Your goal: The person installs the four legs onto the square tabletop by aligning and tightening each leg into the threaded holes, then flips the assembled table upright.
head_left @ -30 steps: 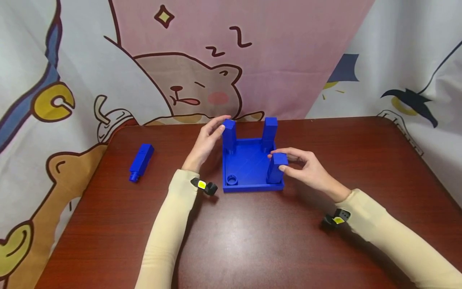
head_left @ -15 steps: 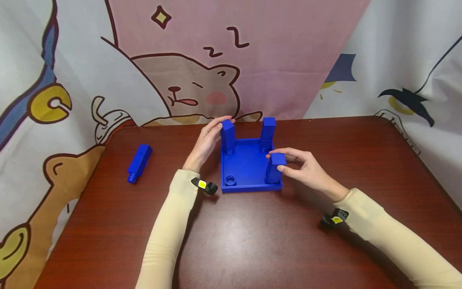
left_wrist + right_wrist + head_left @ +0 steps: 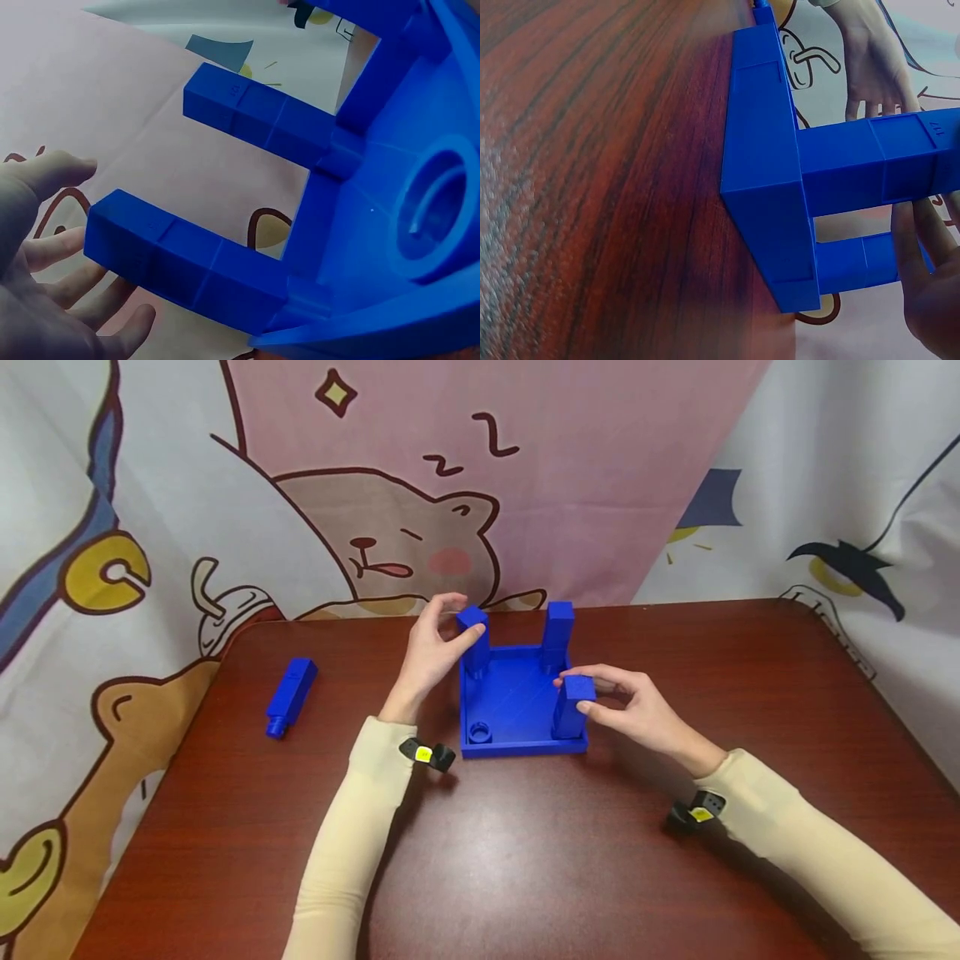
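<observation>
A blue square base with raised rims (image 3: pixel 517 747) lies on the table, three blue legs standing upright in its corners. My right hand (image 3: pixel 637 710) pinches the near right leg (image 3: pixel 570 714) between thumb and fingers. Around the top of the far left leg (image 3: pixel 477 658) my left hand (image 3: pixel 429 656) is spread; in the left wrist view its thumb stands apart from the leg (image 3: pixel 184 259) and its loose fingers (image 3: pixel 112 300) lie beside and behind it. The far right leg (image 3: pixel 557 635) is untouched by either hand. A round socket (image 3: pixel 480 732) shows in the near left corner.
Left of the base, a loose blue leg (image 3: pixel 292 693) with a threaded end lies on the brown wooden table (image 3: pixel 510 860). A curtain with cartoon prints (image 3: pixel 585 485) hangs behind the table's far edge.
My left hand has loosened around the far left leg, its thumb shifting right across the leg's front and its fingers lifting left. My right hand keeps its pinch in the same place.
</observation>
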A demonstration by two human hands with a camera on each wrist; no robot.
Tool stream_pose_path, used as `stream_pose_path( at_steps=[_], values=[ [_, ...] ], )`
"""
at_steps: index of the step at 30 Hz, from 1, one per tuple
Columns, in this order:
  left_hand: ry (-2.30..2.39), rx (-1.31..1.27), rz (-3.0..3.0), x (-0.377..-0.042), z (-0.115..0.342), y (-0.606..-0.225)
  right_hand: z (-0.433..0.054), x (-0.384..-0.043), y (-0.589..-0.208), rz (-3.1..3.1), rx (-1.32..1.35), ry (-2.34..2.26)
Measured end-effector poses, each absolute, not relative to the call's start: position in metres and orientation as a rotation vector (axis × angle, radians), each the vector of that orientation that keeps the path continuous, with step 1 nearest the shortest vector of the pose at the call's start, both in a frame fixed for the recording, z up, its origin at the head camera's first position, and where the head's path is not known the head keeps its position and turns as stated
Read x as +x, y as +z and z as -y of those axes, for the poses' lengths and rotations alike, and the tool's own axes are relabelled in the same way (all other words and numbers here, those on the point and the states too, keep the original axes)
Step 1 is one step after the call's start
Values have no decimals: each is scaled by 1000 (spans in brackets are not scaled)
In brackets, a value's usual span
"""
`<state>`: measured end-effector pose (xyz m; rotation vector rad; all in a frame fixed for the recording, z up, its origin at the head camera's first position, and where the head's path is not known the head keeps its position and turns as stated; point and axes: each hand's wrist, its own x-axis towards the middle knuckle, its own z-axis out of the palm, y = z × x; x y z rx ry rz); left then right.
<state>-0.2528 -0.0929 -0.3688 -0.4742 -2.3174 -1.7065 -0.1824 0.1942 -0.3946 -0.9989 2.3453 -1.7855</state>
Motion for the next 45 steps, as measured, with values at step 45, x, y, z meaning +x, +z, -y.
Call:
stream_pose_path(
  at_steps=[45],
  values=[
    [-2206, -746, 2245, -284, 118, -391, -190, -175, -378, -2398, -1008, -1729]
  ],
)
